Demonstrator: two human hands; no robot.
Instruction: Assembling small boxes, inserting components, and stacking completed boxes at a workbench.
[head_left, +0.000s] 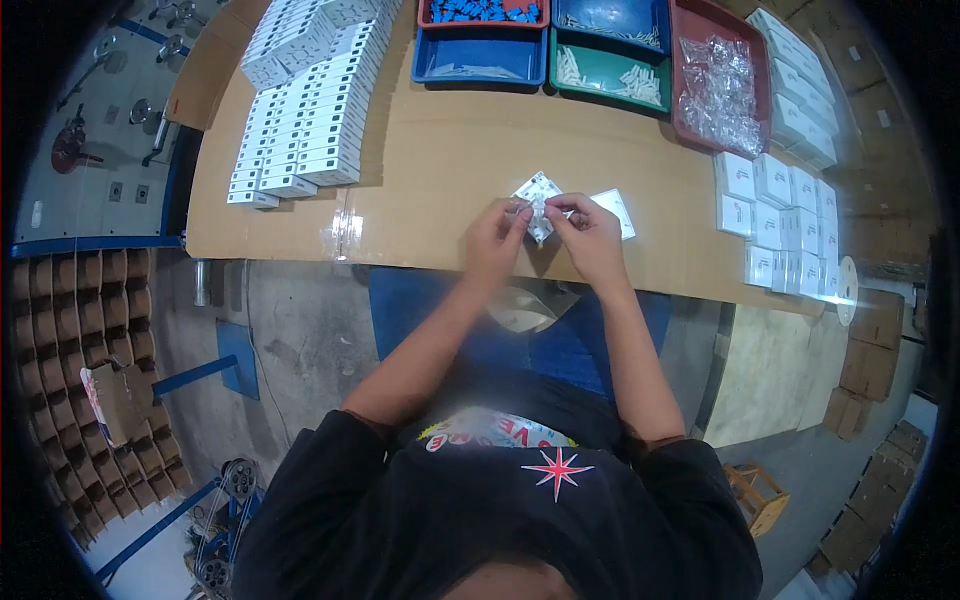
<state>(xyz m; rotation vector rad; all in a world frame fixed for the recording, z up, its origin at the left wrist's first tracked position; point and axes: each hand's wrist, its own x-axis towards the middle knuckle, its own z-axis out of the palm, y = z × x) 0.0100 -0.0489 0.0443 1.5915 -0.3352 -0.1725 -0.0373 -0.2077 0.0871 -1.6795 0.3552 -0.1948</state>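
Pinching now, left hand (498, 228) and right hand (588, 235) both closed, fingertips on a small white piece (537, 186), near side of the desk (425, 185); flat white item (618, 211) just right; blue tray (480, 83) far; white boxes (312, 135) stacked left.

Round the dial, we see our workshop surroundings.
At ten o'clock we have a pale, blue-edged surface (50, 205) bearing a red fitting (68, 150); near nine, a brown cardboard grid (75, 320), partly hidden by a carton (125, 400); between seven and eight, a blue-framed machine (240, 480) with dark pulleys; at four, a small wooden frame (766, 502); toward three, brown boxes (872, 360).
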